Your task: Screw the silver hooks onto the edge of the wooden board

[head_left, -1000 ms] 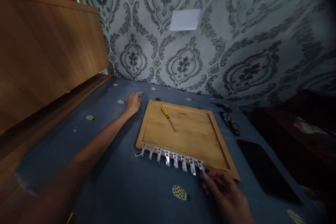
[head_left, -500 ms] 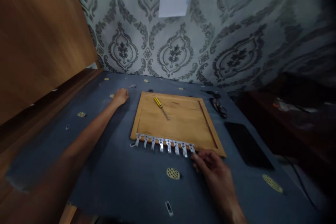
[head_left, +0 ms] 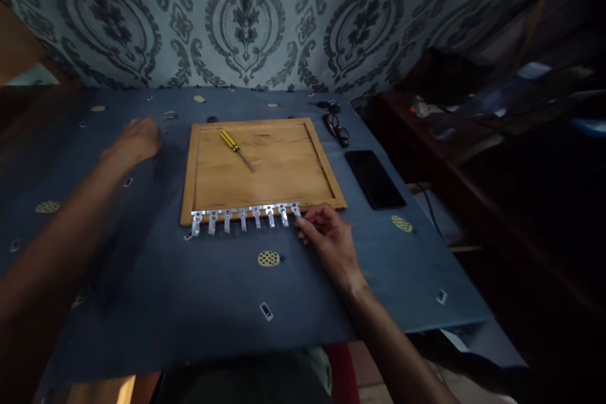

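Observation:
A framed wooden panel (head_left: pixel 265 184) lies flat on the cloth-covered table. Along its near edge runs a silver metal hook rail (head_left: pixel 243 218) with several hooks hanging over the edge. My right hand (head_left: pixel 331 241) pinches the right end of this rail between thumb and fingers. A yellow-handled screwdriver (head_left: pixel 233 144) rests on the panel. To the left of the panel, my left hand (head_left: pixel 135 141) is over the cloth, its fingers smeared by motion. Close to it lies a small light ring-like item (head_left: pixel 170 115), too small to name.
Right of the panel are a black phone (head_left: pixel 375 179), eyeglasses (head_left: pixel 337 130) and dark keys (head_left: pixel 327 105). A patterned curtain (head_left: pixel 246 25) hangs behind the table (head_left: pixel 208 309). Dark furniture (head_left: pixel 478 196) with clutter stands at the right.
The view has shifted right and down, so the table appears further left. My left hand has moved a little away from the panel. My right hand stays at the hook rail's end.

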{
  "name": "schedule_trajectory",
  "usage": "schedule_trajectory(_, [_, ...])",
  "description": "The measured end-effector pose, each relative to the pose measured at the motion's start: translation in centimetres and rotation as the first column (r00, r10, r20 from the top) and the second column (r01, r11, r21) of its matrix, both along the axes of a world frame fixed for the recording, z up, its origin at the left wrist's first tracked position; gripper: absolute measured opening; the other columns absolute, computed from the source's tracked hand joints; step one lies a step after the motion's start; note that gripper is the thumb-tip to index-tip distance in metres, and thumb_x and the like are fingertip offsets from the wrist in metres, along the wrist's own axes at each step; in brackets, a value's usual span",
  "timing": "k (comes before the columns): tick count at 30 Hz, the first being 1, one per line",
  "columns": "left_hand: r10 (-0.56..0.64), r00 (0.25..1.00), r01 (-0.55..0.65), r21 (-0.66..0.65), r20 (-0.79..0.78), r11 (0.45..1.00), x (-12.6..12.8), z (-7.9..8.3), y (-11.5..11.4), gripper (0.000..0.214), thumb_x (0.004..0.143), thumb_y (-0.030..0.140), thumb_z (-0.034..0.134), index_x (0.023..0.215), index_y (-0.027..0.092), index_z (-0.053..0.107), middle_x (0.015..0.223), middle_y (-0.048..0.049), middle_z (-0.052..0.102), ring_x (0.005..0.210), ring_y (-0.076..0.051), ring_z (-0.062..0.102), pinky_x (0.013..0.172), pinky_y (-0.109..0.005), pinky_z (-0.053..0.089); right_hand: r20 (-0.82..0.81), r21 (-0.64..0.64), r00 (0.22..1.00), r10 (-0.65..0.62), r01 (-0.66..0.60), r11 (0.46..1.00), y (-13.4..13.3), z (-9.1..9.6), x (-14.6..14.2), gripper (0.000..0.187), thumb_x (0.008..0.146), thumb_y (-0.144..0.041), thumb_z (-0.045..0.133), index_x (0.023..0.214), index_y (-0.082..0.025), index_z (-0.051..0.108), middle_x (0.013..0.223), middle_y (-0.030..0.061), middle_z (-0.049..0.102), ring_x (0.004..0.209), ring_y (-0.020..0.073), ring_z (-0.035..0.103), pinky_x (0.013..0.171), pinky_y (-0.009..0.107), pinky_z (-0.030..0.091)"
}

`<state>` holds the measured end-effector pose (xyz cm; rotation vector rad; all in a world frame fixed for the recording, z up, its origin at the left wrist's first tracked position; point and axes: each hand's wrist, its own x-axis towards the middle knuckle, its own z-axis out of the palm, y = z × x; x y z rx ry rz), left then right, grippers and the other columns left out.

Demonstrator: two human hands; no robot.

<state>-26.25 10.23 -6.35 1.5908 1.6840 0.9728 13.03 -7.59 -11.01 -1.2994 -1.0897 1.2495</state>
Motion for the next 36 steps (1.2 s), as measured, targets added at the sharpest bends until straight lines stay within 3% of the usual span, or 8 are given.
schedule_trajectory(2, [-0.089, 0.991, 0.086, 0.025, 0.104, 0.996, 1.6, 0.5, 0.0, 0.033, 0.076, 0.0, 0.072, 0.056, 0.021, 0.056, 0.041, 0.0058, 0.038, 0.056, -0.014, 0.057, 0.059, -0.018, 0.049, 0.001, -0.005, 1.0, 0.001, -0.001, 1.0, 0.0, 0.0, 0.0, 0.038, 0.07, -0.046, 0.085, 0.075, -0.022, 0.057, 0.066, -0.0037, 0.063, 0.055, 0.0112, 0.057, 0.052, 0.024, 0.047])
schedule_trajectory(4, [-0.272, 0.924, 0.27, 0.046, 0.269, 0.962, 4.4, 1.3, -0.4, 0.03, 0.07, -0.007, 0.072, 0.059, 0.019, 0.063, 0.043, 0.0074, 0.048, 0.044, -0.008, 0.045, 0.047, -0.013, 0.04, 0.006, -0.012, 1.0, -0.001, 0.001, 1.0, 0.0, 0.0, 0.1, 0.037, 0.071, -0.045, 0.085, 0.075, -0.022, 0.057, 0.067, -0.0036, 0.062, 0.055, 0.011, 0.057, 0.052, 0.023, 0.047])
schedule_trajectory(6, [-0.383, 0.879, 0.4, 0.0, 0.285, 0.917, 8.3, 2.3, -1.5, 0.021, 0.07, -0.002, 0.077, 0.066, 0.017, 0.071, 0.052, 0.0029, 0.061, 0.047, -0.009, 0.052, 0.044, -0.014, 0.041, 0.016, -0.018, 1.0, -0.002, 0.002, 1.0, 0.0, -0.1, 0.1, 0.035, 0.072, -0.044, 0.084, 0.076, -0.022, 0.056, 0.066, -0.0038, 0.061, 0.055, 0.0108, 0.057, 0.052, 0.023, 0.047])
schedule_trajectory(10, [-0.587, 0.751, 0.64, -0.114, 0.302, 0.76, 16.2, 4.0, -4.8, 0.01, 0.069, 0.008, 0.081, 0.076, 0.012, 0.075, 0.07, -0.0019, 0.072, 0.061, -0.01, 0.063, 0.058, -0.017, 0.051, 0.031, -0.003, 1.0, -0.003, 0.003, 1.0, -0.1, -0.1, 0.2, 0.032, 0.075, -0.042, 0.081, 0.076, -0.022, 0.057, 0.065, -0.0038, 0.06, 0.054, 0.0107, 0.056, 0.052, 0.023, 0.047])
schedule_trajectory(14, [-0.745, 0.62, 0.785, -0.222, 0.247, 0.579, 20.8, 3.7, -6.9, 0.001, 0.076, 0.013, 0.068, 0.076, 0.012, 0.069, 0.068, 0.0029, 0.067, 0.062, -0.006, 0.059, 0.058, -0.014, 0.045, 0.029, 0.015, 1.0, -0.005, 0.004, 1.0, -0.2, 0.2, 0.1, 0.031, 0.077, -0.041, 0.082, 0.077, -0.022, 0.057, 0.066, -0.0038, 0.06, 0.055, 0.0103, 0.055, 0.052, 0.023, 0.046])
schedule_trajectory(18, [-0.803, 0.551, 0.827, -0.279, 0.229, 0.488, 22.4, 2.6, -6.6, 0.006, 0.076, 0.016, 0.063, 0.078, 0.012, 0.068, 0.068, 0.0025, 0.064, 0.062, -0.007, 0.055, 0.058, -0.015, 0.042, 0.055, 0.009, 0.998, 0.004, -0.004, 1.0, -0.3, 0.4, 0.2, 0.027, 0.082, -0.04, 0.078, 0.077, -0.022, 0.058, 0.065, -0.0037, 0.06, 0.055, 0.0107, 0.055, 0.054, 0.024, 0.045])
schedule_trajectory(26, [-0.86, 0.48, 0.842, -0.363, 0.172, 0.398, 23.5, 1.8, -5.8, 0.01, 0.081, 0.019, 0.061, 0.083, 0.012, 0.069, 0.071, 0.0007, 0.066, 0.066, -0.009, 0.057, 0.059, -0.018, 0.041, 0.1, 0.006, 0.995, -0.015, 0.014, 1.0, -0.6, 0.6, 0.3, 0.015, 0.087, -0.027, 0.069, 0.078, -0.022, 0.059, 0.064, -0.0042, 0.061, 0.056, 0.0103, 0.058, 0.054, 0.021, 0.045])
schedule_trajectory(36, [-0.919, 0.392, 0.861, -0.372, 0.046, 0.348, 23.9, 1.2, -5.1, 0.011, 0.085, 0.015, 0.061, 0.084, 0.013, 0.072, 0.071, 0.0016, 0.068, 0.063, -0.008, 0.057, 0.056, -0.018, 0.035, 0.072, -0.05, 0.997, -0.017, 0.021, 0.999, -0.6, 0.5, 0.4, 0.015, 0.086, -0.025, 0.071, 0.077, -0.022, 0.059, 0.063, -0.0047, 0.062, 0.056, 0.011, 0.06, 0.053, 0.021, 0.046])
